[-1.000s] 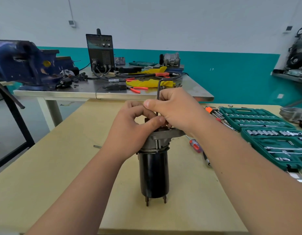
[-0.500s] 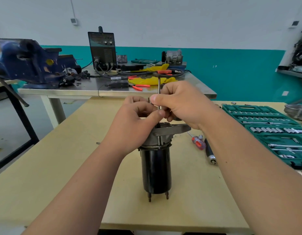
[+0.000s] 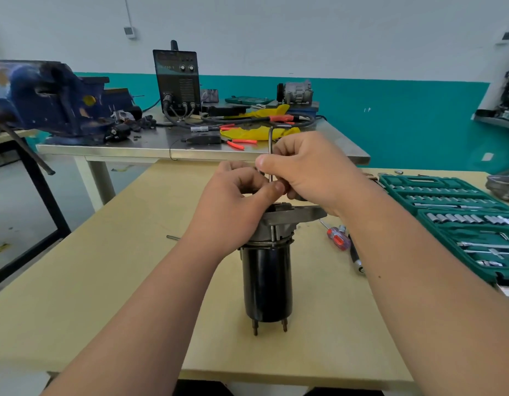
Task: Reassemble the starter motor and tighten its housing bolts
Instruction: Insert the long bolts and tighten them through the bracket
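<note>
Atop the starter motor (image 3: 267, 281), left hand (image 3: 233, 207) and right hand (image 3: 313, 170) curled round a hex key (image 3: 270, 150).

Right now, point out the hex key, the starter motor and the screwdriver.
hex key (image 3: 270, 150): head view, upright shaft below the bend.
starter motor (image 3: 267, 281): head view, black cylindrical body.
screwdriver (image 3: 337, 238): head view, red handle.
</note>
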Available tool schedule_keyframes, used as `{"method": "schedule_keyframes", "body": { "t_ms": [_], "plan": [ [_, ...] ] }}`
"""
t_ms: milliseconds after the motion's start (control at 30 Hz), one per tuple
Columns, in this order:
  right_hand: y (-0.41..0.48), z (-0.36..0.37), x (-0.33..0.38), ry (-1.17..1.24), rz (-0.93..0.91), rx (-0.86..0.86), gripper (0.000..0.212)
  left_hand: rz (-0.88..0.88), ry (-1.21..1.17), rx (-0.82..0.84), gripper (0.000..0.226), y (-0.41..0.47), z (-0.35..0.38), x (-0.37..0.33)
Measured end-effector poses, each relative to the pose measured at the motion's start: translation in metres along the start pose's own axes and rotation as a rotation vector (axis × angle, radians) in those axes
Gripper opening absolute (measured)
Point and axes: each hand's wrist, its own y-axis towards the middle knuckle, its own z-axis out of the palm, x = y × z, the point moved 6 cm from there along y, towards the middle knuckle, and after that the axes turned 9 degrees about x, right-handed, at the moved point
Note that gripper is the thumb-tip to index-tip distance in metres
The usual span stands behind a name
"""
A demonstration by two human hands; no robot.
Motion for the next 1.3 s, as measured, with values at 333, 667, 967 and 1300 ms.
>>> {"method": "schedule_keyframes", "body": {
  "t_ms": [333, 667, 967, 1300],
  "plan": [
    [0.0, -0.001, 0.001, -0.009, -0.005, -0.017, 0.029, -0.003, -0.03, 0.026, 0.021, 0.001, 0.002, -0.002],
    [0.0, -0.004, 0.004, 0.151, -0.091, 0.131, 0.023, 0.028, 0.048, 0.129, 0.019, 0.002, -0.002, -0.006],
    [0.0, -0.002, 0.003, 0.043, -0.05, -0.037, 0.023, 0.047, 0.029, 0.007, 0.025, 0.002, -0.004, -0.005],
    [0.017, 0.0, 0.008, 0.572, -0.201, 0.33, 0.03, 0.061, 0.03, 0.134, 0.023, 0.002, -0.004, -0.002]
  ]
}}
